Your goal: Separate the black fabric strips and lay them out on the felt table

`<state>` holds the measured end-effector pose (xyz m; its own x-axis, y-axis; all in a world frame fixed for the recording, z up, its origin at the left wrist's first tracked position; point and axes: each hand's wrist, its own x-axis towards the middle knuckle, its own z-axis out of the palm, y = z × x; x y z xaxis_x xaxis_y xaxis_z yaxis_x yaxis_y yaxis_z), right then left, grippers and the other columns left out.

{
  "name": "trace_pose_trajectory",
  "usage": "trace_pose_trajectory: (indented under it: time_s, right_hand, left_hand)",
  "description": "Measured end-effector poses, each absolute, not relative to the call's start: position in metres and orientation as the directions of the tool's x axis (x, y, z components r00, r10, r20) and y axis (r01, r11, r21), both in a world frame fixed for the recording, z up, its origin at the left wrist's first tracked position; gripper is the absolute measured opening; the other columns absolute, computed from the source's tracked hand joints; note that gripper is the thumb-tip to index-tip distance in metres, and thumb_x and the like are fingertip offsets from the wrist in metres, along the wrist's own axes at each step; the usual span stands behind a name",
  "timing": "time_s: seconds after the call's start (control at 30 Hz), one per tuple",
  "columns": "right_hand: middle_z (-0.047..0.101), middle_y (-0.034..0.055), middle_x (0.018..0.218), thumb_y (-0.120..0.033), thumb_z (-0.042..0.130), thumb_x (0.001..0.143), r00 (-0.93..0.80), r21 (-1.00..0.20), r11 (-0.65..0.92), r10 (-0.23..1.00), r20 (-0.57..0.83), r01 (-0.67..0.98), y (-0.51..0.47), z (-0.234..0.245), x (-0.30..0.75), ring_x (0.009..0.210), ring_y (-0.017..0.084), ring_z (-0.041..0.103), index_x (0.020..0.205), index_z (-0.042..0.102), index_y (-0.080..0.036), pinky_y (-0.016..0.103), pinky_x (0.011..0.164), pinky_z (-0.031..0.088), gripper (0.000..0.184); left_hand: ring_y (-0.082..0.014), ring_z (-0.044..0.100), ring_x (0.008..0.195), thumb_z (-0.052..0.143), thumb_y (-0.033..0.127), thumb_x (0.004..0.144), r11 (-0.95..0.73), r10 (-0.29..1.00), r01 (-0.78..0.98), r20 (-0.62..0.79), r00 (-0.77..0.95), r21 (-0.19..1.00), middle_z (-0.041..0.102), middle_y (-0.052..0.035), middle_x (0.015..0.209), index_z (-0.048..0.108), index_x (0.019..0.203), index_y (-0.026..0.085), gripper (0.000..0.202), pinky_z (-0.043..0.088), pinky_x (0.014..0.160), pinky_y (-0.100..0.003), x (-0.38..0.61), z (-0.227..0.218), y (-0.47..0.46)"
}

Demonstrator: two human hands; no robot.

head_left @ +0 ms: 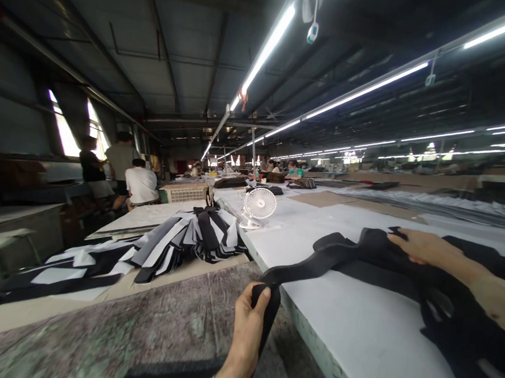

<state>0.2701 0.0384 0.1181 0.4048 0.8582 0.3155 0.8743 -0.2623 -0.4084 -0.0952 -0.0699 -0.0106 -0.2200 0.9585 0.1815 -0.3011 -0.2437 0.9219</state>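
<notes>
My left hand (248, 320) is closed on the end of a long black fabric strip (307, 266), thumb on top, just off the near edge of the white table. From there the strip runs to the right across the tabletop. My right hand (418, 245) rests at a heap of black fabric pieces (447, 292), its fingers pinched on a dark piece. What lies under the right palm is hidden. Beneath my left hand the strip's loose end hangs down.
A small white fan (259, 203) stands on the white table (338, 325). To the left, black, white and grey strips (185, 236) lie piled on a lower table. A beige crate (186, 193) and a seated person (140, 183) are further back.
</notes>
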Motion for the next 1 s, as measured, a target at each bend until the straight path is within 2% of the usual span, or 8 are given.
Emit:
trace_pose_trajectory:
  time_s: [0.13,0.23,0.33,0.43,0.53,0.63,0.83,1.0]
  right_hand:
    - [0.064,0.0089,0.064,-0.039,0.045,0.092,0.292,-0.353,-0.187,0.917,0.271,0.917,0.017,0.130,0.254,0.056,0.019,0.059,0.096,0.061,-0.016,0.033,0.062,0.040,0.028]
    - [0.064,0.0101,0.070,-0.039,0.040,0.092,0.011,-0.581,0.073,0.990,0.140,0.810,-0.010,0.114,0.214,0.054,0.016,0.058,0.092,0.061,-0.015,0.028,0.051,0.041,0.032]
    - [0.066,0.0127,0.075,-0.054,0.045,0.085,-0.220,-0.775,0.040,0.967,-0.129,0.631,-0.041,0.085,0.173,0.056,0.019,0.062,0.089,0.063,-0.017,0.028,0.047,0.044,0.042]
    - [0.066,0.0147,0.085,-0.070,0.043,0.079,-0.252,-0.861,-0.078,0.939,-0.232,0.502,-0.062,0.058,0.157,0.065,0.025,0.066,0.084,0.064,-0.021,0.032,0.048,0.050,0.053]
    - [0.065,0.0124,0.083,-0.069,0.051,0.073,-0.190,-0.861,-0.074,0.963,-0.194,0.503,-0.066,0.037,0.168,0.067,0.025,0.065,0.085,0.063,-0.025,0.032,0.045,0.050,0.047]
    - [0.062,0.0069,0.078,-0.051,0.067,0.064,-0.196,-0.864,0.000,0.974,-0.114,0.504,-0.061,0.021,0.187,0.063,0.021,0.062,0.098,0.057,-0.025,0.028,0.045,0.049,0.044]
    - [0.050,-0.0059,0.061,-0.029,0.056,0.067,-0.313,-0.849,0.146,0.949,-0.024,0.509,-0.067,0.013,0.199,0.045,0.007,0.048,0.103,0.051,-0.015,0.020,0.045,0.041,0.039]
    - [0.052,-0.0030,0.069,-0.018,0.053,0.068,-0.231,-0.838,0.113,0.973,-0.017,0.535,-0.080,0.022,0.207,0.054,0.009,0.051,0.106,0.054,-0.010,0.020,0.049,0.044,0.038]
  left_hand:
    - [-0.0119,0.046,0.067,0.066,0.041,0.074,-0.278,0.952,-0.244,0.232,-0.201,0.929,0.053,0.0014,0.068,0.060,0.075,0.015,0.026,0.038,0.064,-0.021,-0.081,-0.006,-0.067]
    - [-0.0145,0.048,0.072,0.062,0.038,0.077,-0.344,0.934,-0.187,0.316,-0.166,0.920,0.054,-0.0002,0.071,0.060,0.076,0.016,0.022,0.038,0.067,-0.023,-0.054,0.003,-0.065]
    - [-0.0156,0.049,0.073,0.057,0.032,0.079,-0.395,0.918,-0.137,0.385,-0.092,0.908,0.056,-0.0010,0.072,0.058,0.076,0.017,0.015,0.039,0.070,-0.025,-0.021,0.008,-0.071]
    - [-0.0155,0.050,0.069,0.059,0.029,0.078,-0.349,0.928,-0.111,0.360,0.099,0.931,0.058,-0.0013,0.073,0.060,0.082,0.019,0.011,0.039,0.066,-0.026,0.003,0.002,-0.086]
    - [-0.0178,0.052,0.073,0.067,0.027,0.072,-0.359,0.907,0.012,0.346,0.238,0.933,0.061,-0.0042,0.080,0.064,0.089,0.019,0.019,0.040,0.070,-0.029,0.010,-0.009,-0.100]
    - [-0.0185,0.054,0.079,0.064,0.025,0.074,-0.403,0.883,0.087,0.362,0.300,0.911,0.063,-0.0053,0.085,0.066,0.091,0.018,0.018,0.041,0.075,-0.030,0.007,-0.012,-0.102]
    - [-0.0194,0.052,0.092,0.050,0.018,0.083,-0.563,0.825,0.318,0.492,0.279,0.763,0.062,-0.0052,0.091,0.064,0.094,0.017,0.017,0.040,0.083,-0.033,-0.004,0.000,-0.076]
    - [-0.0181,0.054,0.083,0.055,0.020,0.083,-0.606,0.779,0.466,0.362,0.512,0.644,0.062,-0.0026,0.081,0.070,0.091,0.020,0.017,0.040,0.076,-0.030,0.012,0.003,-0.061]
